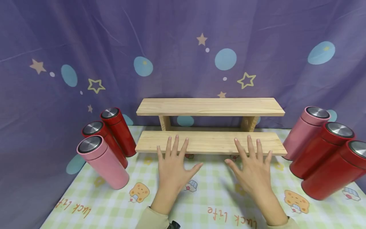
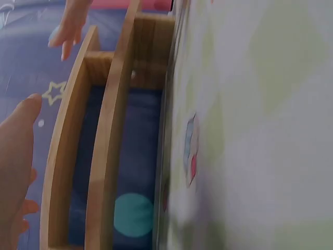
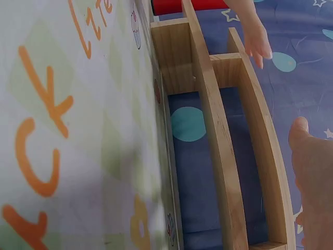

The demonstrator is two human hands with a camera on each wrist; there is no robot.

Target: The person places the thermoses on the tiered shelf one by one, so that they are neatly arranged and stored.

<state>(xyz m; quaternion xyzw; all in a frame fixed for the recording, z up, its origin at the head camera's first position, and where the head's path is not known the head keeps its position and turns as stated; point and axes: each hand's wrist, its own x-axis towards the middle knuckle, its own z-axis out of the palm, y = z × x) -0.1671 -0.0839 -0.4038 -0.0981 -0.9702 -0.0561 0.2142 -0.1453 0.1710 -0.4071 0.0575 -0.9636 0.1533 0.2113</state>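
Note:
Both hands hold nothing. In the head view my left hand (image 1: 172, 170) is spread, palm down, its fingertips overlapping the front edge of the lower board of a two-tier wooden shelf (image 1: 210, 106). My right hand (image 1: 253, 171) mirrors it on the right, fingers fanned and thumb pointing inward. In the left wrist view the left hand (image 2: 15, 166) shows at the left edge, beside the shelf (image 2: 106, 130). The right wrist view has the right hand (image 3: 315, 182) at the right edge, with the shelf (image 3: 216, 114) next to it.
Left of the shelf stand a pink thermos (image 1: 104, 163) and two red thermoses, one (image 1: 120, 133) farthest back. On the right stand another pink thermos (image 1: 304, 135) and two red ones, the nearest (image 1: 331, 173) at the front. A checked tablecloth (image 1: 206, 197) lies underneath; a purple curtain (image 1: 177, 38) hangs behind.

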